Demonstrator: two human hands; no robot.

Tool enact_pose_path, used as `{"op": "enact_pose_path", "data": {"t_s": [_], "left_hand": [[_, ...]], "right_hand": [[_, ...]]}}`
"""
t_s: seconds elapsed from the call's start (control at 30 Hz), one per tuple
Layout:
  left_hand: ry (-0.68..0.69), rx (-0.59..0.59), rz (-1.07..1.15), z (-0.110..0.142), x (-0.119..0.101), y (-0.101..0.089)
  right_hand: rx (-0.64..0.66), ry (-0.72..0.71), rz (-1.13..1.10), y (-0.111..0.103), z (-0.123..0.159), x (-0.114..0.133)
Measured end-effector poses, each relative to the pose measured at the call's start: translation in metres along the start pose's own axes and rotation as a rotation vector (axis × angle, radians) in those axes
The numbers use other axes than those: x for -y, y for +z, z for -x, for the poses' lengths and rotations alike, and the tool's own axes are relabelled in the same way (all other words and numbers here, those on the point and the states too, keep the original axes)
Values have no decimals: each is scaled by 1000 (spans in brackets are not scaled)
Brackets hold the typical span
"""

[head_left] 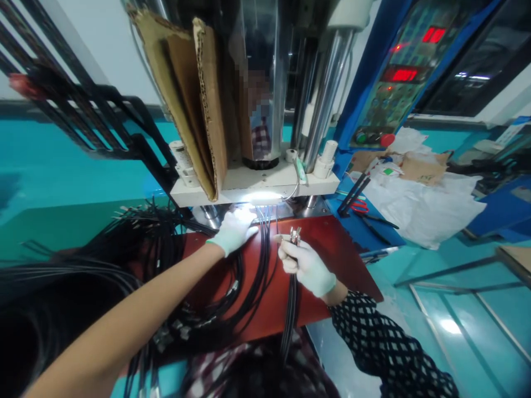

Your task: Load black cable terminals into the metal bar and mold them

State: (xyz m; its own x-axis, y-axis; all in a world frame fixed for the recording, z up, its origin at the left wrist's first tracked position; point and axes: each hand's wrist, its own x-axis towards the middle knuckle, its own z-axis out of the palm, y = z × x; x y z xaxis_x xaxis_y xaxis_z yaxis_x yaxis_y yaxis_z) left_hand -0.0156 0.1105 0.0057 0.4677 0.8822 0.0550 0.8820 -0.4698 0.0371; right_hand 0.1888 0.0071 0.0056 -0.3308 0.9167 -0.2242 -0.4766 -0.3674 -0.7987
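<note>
My left hand [233,229], in a white glove, reaches forward under the lit opening of the press [261,188] and rests on black cables [265,221] that run into it. Whether it grips one I cannot tell. My right hand [305,266], also gloved, is shut on a bunch of black cables [292,301] whose metal connector ends [294,235] stick up above my fist. The bunch hangs down toward my lap. Both hands are over a red work plate [332,243].
A big tangle of black cables [136,249] covers the left side of the plate. Cardboard sheets [194,99] lean on the press. A blue control panel [398,72] with red digits stands right, above white plastic bags [423,204] and red-handled scissors [360,207].
</note>
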Motion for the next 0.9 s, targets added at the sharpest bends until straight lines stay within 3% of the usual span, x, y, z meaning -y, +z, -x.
{"op": "enact_pose_path", "data": {"t_s": [0.1, 0.23, 0.37, 0.5, 0.57, 0.7, 0.8, 0.9], "left_hand": [[19, 8, -2, -11, -2, 9], [-12, 49, -59, -3, -4, -3], [-90, 98, -140, 26, 2, -31], [-223, 191, -166, 69, 19, -60], [-278, 214, 15, 89, 26, -70], [-305, 287, 768, 109, 14, -74], [-266, 443, 1267, 104, -7, -56], [-239, 584, 1621, 88, -23, -28]], "right_hand": [[80, 74, -77, -5, -7, 0], [120, 236, -233, -11, -13, 3], [107, 394, -222, -10, -13, 4], [150, 401, -125, -1, -6, 1], [175, 392, -62, 4, -2, -3], [225, 360, 55, 17, 2, -10], [238, 289, 179, 26, 6, -11], [215, 223, 393, 30, 12, -9]]}}
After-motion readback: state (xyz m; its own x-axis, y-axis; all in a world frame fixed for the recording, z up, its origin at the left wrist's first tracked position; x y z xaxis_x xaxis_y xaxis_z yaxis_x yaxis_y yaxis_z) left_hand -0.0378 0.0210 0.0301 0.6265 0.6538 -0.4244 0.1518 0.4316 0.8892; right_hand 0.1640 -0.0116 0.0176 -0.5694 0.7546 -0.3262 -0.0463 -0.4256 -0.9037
